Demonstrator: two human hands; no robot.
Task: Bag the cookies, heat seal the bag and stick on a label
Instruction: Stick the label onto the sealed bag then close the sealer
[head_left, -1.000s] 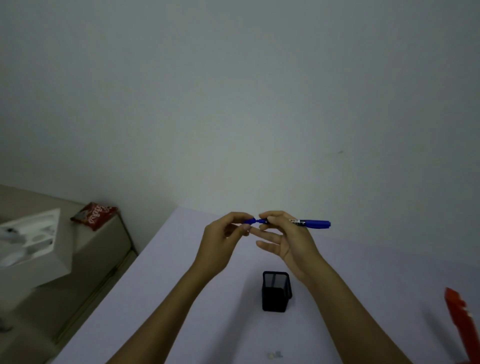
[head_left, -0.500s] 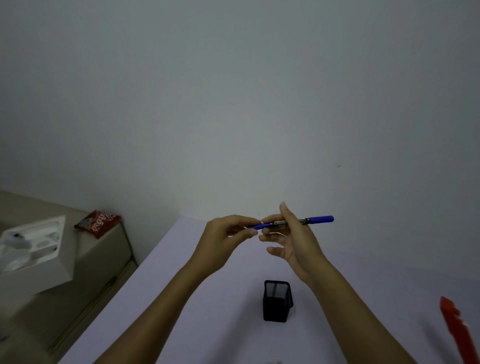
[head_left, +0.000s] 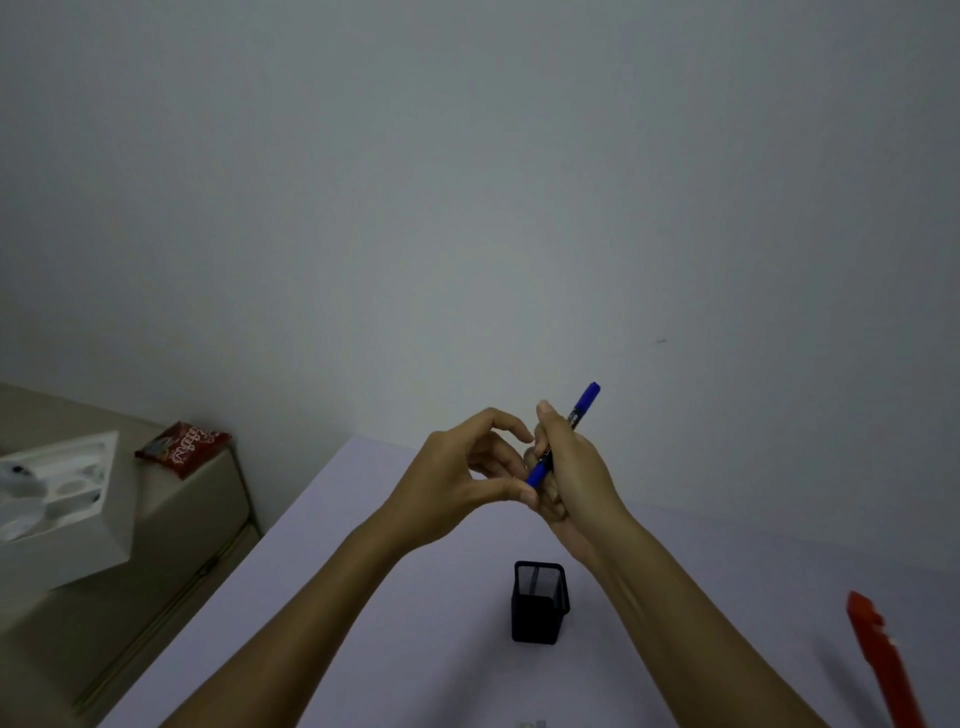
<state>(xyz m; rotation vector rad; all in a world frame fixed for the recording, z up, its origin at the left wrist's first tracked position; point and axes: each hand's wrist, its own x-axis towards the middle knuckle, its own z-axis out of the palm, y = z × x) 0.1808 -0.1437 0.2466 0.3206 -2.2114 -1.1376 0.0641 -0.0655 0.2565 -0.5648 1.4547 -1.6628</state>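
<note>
— What's nearest me?

— The mesh pen cup (head_left: 539, 603) on the table (head_left: 363, 519).

— And the hands?

— Above it, my right hand (head_left: 571, 478) grips the blue marker (head_left: 563, 434) mid-barrel; it looks light, stiff, slick. My left hand (head_left: 462, 478) pinches its lower end.

wall (head_left: 467, 182): plain grey, dim light | table (head_left: 363, 623): pale lavender | low beige cabinet (head_left: 197, 530): left of table

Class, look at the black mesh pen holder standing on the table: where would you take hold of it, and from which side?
Probably from above. The black mesh pen holder stands upright and alone on the table, its open square mouth facing up. Close your grip across two opposite flat walls near the rim; the near side is free, while both forearms hang over it.
</note>
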